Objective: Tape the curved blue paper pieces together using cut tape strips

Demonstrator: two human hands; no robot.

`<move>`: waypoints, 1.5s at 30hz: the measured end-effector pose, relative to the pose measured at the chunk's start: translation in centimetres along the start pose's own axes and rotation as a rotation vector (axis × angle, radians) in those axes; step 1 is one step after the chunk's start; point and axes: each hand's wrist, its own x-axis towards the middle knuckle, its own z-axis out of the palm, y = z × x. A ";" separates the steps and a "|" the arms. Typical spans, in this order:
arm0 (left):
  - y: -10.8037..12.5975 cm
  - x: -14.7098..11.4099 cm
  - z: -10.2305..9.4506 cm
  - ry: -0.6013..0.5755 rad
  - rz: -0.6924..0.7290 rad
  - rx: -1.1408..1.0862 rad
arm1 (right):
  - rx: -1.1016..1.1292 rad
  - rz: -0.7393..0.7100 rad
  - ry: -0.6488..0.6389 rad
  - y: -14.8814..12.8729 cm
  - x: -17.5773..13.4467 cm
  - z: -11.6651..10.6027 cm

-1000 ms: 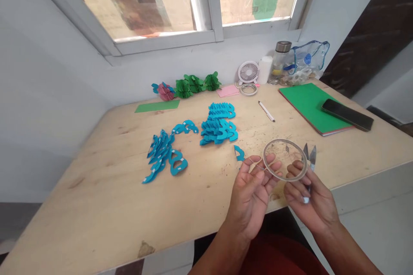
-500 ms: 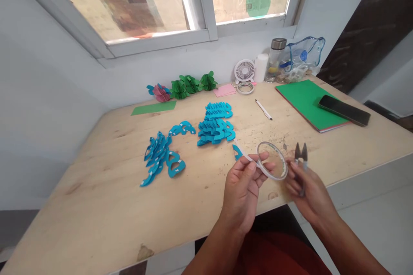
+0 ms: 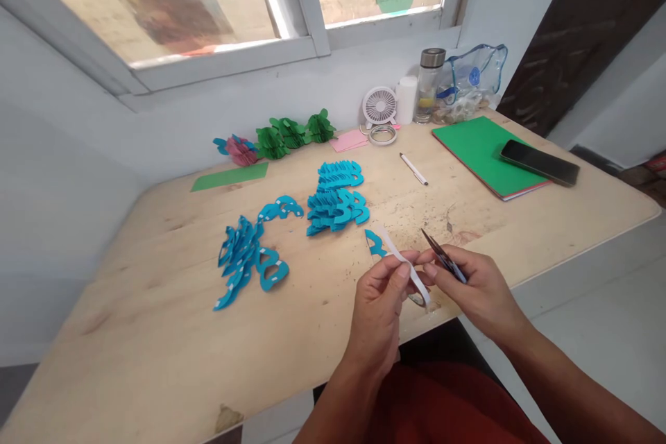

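Observation:
My left hand [image 3: 379,298] is closed on a roll of white tape [image 3: 417,286], with a loose strip of it sticking up past the fingertips. Thread snips [image 3: 446,258] with dark pointed blades lie in my closed right hand [image 3: 471,288], tips toward the upper left. The fingertips of both hands meet near the tape strip. Just beyond my left hand lies a blue paper cutout [image 3: 375,243], partly hidden by the fingers. Stacked blue paper cutouts [image 3: 338,208] sit farther back. More blue cutouts with small white pieces on them [image 3: 242,257] are spread on the left.
Along the wall stand green paper shapes [image 3: 288,135], a pink and blue one [image 3: 239,150], a small fan [image 3: 379,106] and a bottle [image 3: 429,87]. Another tape roll [image 3: 382,135] and a pen [image 3: 413,168] lie nearer. A phone [image 3: 540,161] rests on a green folder [image 3: 481,152].
My right hand has moved left, up to my left fingertips. The snips have turned, and their tips now look closer together. The tape roll has tilted down beneath my hands.

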 end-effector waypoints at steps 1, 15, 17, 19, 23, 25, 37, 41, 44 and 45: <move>0.0 0.0 0.0 0.009 -0.004 0.001 | -0.006 -0.002 -0.024 -0.1 0.1 0.0; 0.1 0.1 0.2 0.080 -0.040 0.050 | -0.031 0.047 -0.045 0.3 0.0 0.0; 0.1 0.1 0.2 0.084 -0.046 0.046 | -0.030 0.052 -0.012 0.5 -0.2 -0.1; 0.0 0.1 0.3 0.081 -0.055 0.051 | -0.029 0.053 0.006 0.7 -0.3 -0.2; -0.4 0.0 0.4 0.075 -0.040 0.084 | -0.009 0.041 -0.023 0.7 -0.5 -0.4; -0.6 0.0 0.4 0.082 -0.030 0.103 | -0.010 0.046 -0.032 0.6 -0.5 -0.3; -0.4 0.0 0.2 0.129 -0.043 0.119 | -0.063 0.035 0.046 0.5 -0.5 0.0; -0.3 0.0 0.2 0.110 -0.061 0.117 | -0.051 0.042 0.046 0.7 -0.8 -0.3; -0.2 -0.1 0.2 0.092 -0.065 0.126 | -0.059 0.047 0.080 0.9 -1.0 -0.7; -0.1 -0.2 0.3 0.090 -0.069 0.130 | -0.073 0.050 0.121 1.0 -1.0 -0.8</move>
